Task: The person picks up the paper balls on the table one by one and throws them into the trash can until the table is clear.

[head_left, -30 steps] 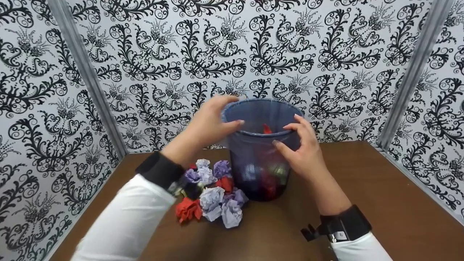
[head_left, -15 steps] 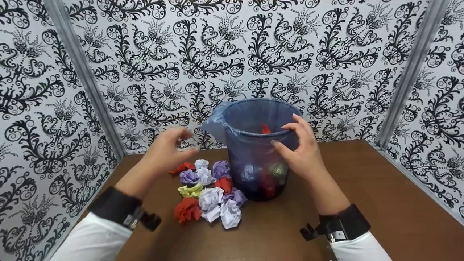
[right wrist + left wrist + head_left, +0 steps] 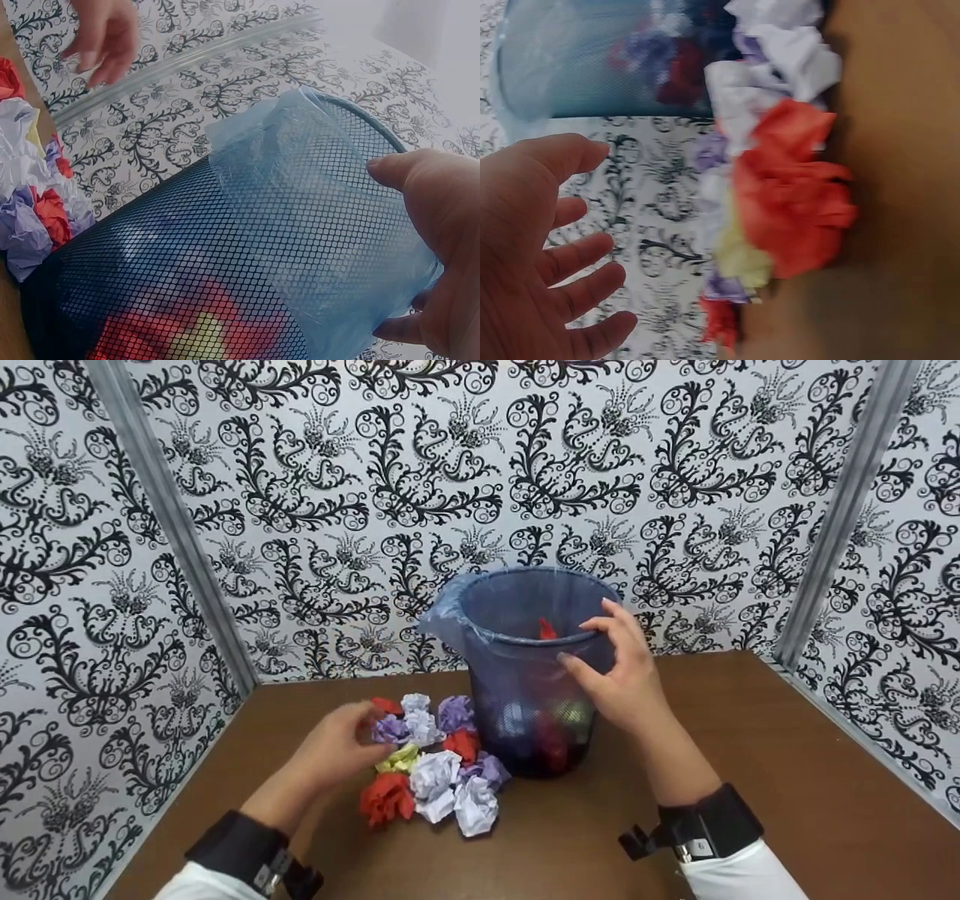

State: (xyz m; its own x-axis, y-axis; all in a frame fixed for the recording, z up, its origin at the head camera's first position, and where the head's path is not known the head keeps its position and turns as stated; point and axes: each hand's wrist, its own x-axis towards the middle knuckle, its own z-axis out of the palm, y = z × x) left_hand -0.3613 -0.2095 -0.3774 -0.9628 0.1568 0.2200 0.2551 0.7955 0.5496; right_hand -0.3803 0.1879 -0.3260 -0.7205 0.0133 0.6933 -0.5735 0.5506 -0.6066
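A dark blue mesh wastebasket (image 3: 499,690) stands upright, lined with a thin translucent blue bag (image 3: 446,619) folded over its rim. Through the mesh show crumpled paper balls inside, red, white and yellow-green. My right hand (image 3: 626,671) holds the basket's right rim, fingers curved at the top edge and thumb against the front side. My left hand (image 3: 337,746) hangs low at the left of a heap of crumpled paper, fingers spread and bent, holding nothing. Nearest to it are a purple ball (image 3: 391,729), a yellow ball (image 3: 399,759) and a red ball (image 3: 795,199).
The heap also holds white balls (image 3: 435,780), a red ball (image 3: 461,745) against the basket and more purple ones. All lie on a brown wooden table (image 3: 757,750). White panels (image 3: 480,457) with black scrollwork enclose its back and sides.
My left hand has left the basket's left rim, moving left and then down beside the paper balls. The bag's edge now flares out at that side. My right hand stays at the rim.
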